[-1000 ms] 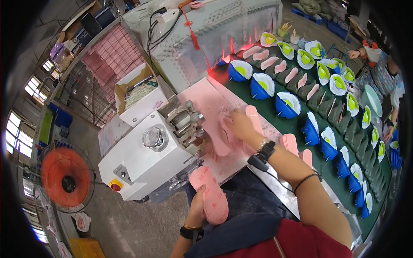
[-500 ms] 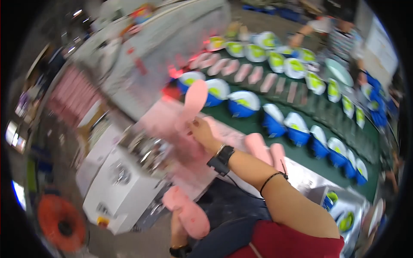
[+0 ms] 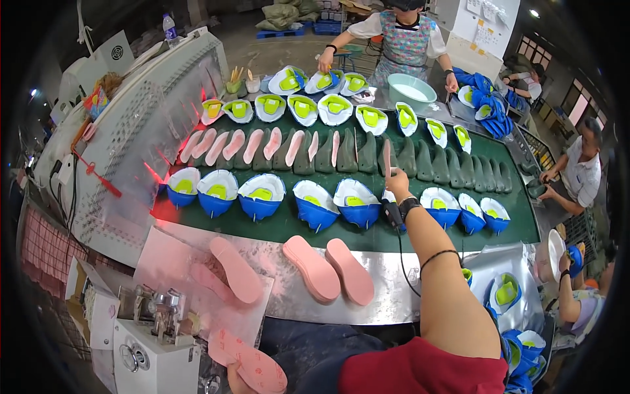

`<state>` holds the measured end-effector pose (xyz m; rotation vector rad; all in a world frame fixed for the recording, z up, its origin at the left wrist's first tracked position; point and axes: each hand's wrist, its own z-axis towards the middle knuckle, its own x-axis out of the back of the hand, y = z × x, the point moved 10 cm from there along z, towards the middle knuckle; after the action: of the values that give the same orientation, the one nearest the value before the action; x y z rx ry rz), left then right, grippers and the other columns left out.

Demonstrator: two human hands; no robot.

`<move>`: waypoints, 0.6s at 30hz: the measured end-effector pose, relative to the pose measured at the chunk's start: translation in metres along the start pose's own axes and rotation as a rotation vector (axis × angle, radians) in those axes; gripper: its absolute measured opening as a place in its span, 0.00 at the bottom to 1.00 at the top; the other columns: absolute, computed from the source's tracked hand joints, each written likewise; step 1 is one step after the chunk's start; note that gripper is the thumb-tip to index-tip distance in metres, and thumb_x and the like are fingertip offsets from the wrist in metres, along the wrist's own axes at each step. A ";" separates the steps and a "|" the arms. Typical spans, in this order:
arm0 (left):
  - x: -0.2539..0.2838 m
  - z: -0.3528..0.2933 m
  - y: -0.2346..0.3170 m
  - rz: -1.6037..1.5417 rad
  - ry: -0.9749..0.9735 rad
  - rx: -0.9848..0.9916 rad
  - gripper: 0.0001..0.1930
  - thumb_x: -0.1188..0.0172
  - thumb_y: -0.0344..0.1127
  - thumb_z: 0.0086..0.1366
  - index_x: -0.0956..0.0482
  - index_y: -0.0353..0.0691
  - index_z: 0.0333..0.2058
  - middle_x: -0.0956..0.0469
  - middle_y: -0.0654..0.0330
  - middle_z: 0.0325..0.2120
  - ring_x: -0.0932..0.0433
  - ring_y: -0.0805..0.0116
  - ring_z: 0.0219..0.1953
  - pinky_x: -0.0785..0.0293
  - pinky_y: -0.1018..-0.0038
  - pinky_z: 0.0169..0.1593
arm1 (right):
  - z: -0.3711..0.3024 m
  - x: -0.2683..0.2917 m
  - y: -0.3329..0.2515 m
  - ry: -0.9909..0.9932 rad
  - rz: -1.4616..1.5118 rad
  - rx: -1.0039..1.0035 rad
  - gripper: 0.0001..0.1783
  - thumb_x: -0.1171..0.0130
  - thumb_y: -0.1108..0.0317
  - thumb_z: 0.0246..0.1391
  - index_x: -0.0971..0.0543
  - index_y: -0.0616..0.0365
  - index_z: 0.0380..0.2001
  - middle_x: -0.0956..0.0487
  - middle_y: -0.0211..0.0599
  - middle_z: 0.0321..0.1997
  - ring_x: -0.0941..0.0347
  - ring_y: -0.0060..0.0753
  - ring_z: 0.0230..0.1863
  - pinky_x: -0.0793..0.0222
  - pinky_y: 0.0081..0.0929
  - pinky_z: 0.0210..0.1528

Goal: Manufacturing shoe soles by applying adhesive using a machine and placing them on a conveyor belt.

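My right hand reaches across the green bench and grips a pink insole, seen nearly edge-on, at a dark green shoe last in the middle row. Several lasts to its right are bare; on those to its left lie pink insoles. At the lower edge my left hand is closed on a pink insole with red marks; its fingers are mostly hidden beneath. On the near metal ledge lie thick pink insole stacks, and loose insoles rest on a pink-dusted board.
Blue-and-white shoe uppers line both sides of the lasts. A white machine stands at lower left, a large grey one beyond it. A co-worker handles uppers across the bench beside a pale basin. More uppers lie at right.
My right hand has moved from the insoles on the board out to the row of lasts, carrying an insole. The view has swung and sharpened. My left hand keeps its insole low down.
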<state>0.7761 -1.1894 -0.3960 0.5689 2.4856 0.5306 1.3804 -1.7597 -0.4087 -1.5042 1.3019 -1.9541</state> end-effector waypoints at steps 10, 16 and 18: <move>-0.024 -0.006 0.003 0.103 -0.104 -0.089 0.29 0.48 0.49 0.67 0.32 0.36 0.61 0.23 0.51 0.52 0.22 0.52 0.52 0.25 0.58 0.57 | -0.148 -0.143 -0.182 -0.254 0.524 0.545 0.08 0.39 0.69 0.51 0.19 0.56 0.35 0.19 0.40 0.32 0.23 0.39 0.30 0.28 0.32 0.35; -0.034 0.001 0.022 0.046 -0.049 -0.215 0.14 0.41 0.27 0.66 0.22 0.26 0.48 0.19 0.53 0.43 0.18 0.62 0.43 0.20 0.68 0.50 | -0.533 -0.160 -0.226 -1.314 0.226 0.699 0.14 0.41 0.59 0.60 0.20 0.58 0.41 0.20 0.42 0.35 0.22 0.39 0.35 0.26 0.32 0.39; -0.036 -0.002 0.024 0.097 -0.027 -0.238 0.14 0.41 0.29 0.68 0.22 0.28 0.50 0.19 0.57 0.44 0.19 0.68 0.44 0.20 0.71 0.48 | -0.583 -0.153 -0.223 -1.364 0.218 0.675 0.15 0.41 0.58 0.60 0.21 0.59 0.43 0.19 0.43 0.36 0.21 0.39 0.36 0.26 0.33 0.40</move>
<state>0.8093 -1.1872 -0.3682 0.5985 2.3345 0.8370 0.9715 -1.2723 -0.3211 -1.6157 0.1458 -0.6645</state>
